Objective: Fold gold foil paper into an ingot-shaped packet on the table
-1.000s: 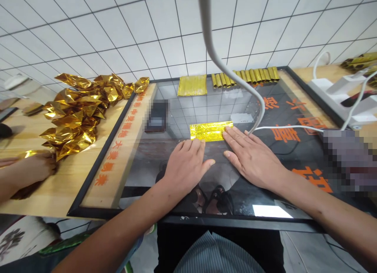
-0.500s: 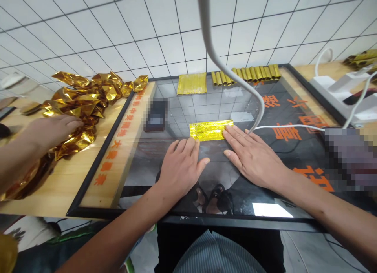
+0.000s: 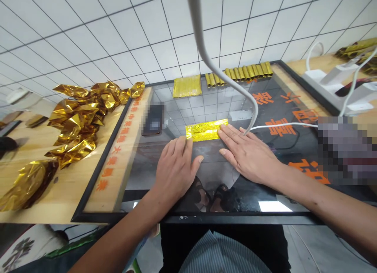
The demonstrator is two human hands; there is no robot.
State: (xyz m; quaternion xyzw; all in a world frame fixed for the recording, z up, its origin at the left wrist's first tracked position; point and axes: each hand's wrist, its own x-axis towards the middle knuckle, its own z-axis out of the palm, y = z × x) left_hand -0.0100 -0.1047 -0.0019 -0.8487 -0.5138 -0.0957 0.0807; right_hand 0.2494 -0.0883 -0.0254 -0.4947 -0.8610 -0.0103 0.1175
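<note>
A flat strip of shiny gold foil paper (image 3: 206, 130) lies on the dark glass tabletop (image 3: 206, 159) in front of me. My left hand (image 3: 178, 163) rests flat with its fingertips at the strip's near left corner, thumb out to the side. Across from it, my right hand (image 3: 246, 149) lies palm down, fingers stretched out over the strip's right end. Neither hand grips anything. Behind the strip sit a stack of flat gold foil sheets (image 3: 187, 86) and a row of rolled gold foil tubes (image 3: 247, 73).
Folded gold foil pieces (image 3: 79, 116) are heaped at the left, with a foil stack (image 3: 28, 184) nearer. A dark phone-like device (image 3: 153, 119) lies on the glass. A grey cable (image 3: 203, 49) hangs down past my right hand. At right are a white power strip (image 3: 338, 92) and a blurred object (image 3: 347, 149).
Another person's hand over the foil heap at the left has gone from view. The view has shifted slightly; my own hands stay on the strip in nearly the same pose.
</note>
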